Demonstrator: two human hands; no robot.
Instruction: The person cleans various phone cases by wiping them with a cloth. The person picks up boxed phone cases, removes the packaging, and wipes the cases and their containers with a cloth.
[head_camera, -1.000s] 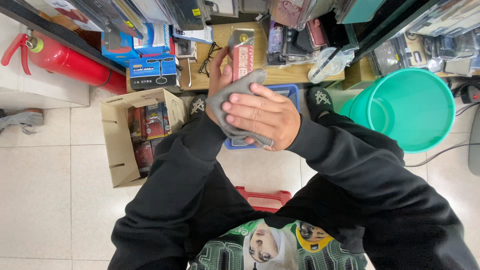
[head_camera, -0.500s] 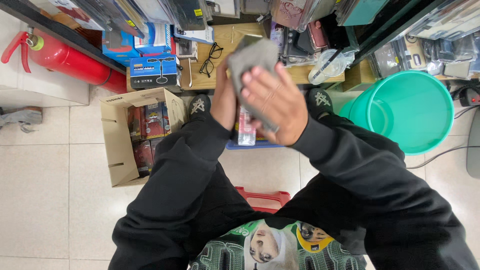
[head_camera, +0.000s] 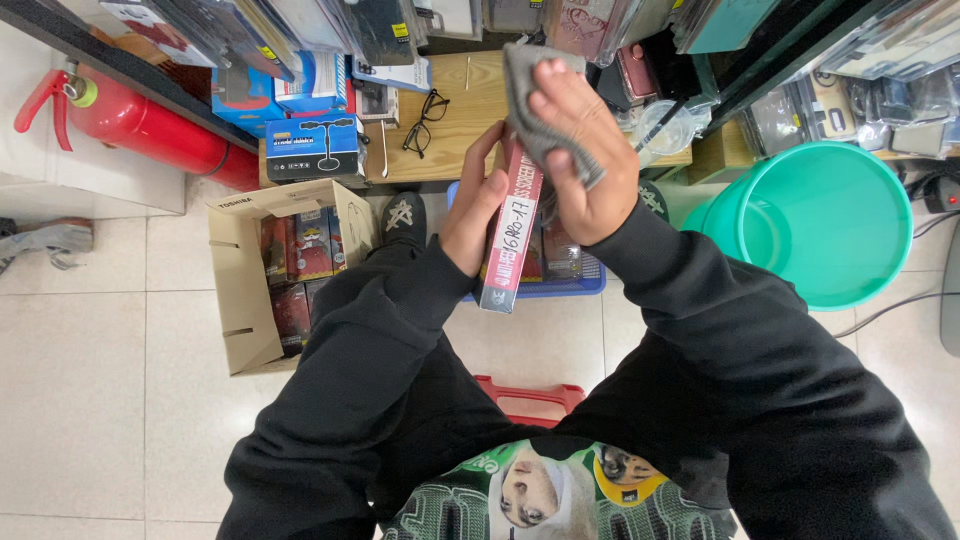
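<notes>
Since the earlier frame, my right hand (head_camera: 580, 150) has carried the grey cloth (head_camera: 530, 100) up to the top end of the red box (head_camera: 510, 235); the box now stands more upright, its long side showing. My left hand (head_camera: 475, 205) clasps the box along its left edge, above the blue crate (head_camera: 585, 285); the right clenches the cloth against it. Judged light and stiff; glossy, so likely slippery; best held by the long edges.

I see a red fire extinguisher (head_camera: 140, 125) lying by the shelf, an open cardboard box (head_camera: 250, 300) of red packages, black glasses (head_camera: 425, 120) on the wooden worktop (head_camera: 470, 110), and a green bucket (head_camera: 820, 225).
</notes>
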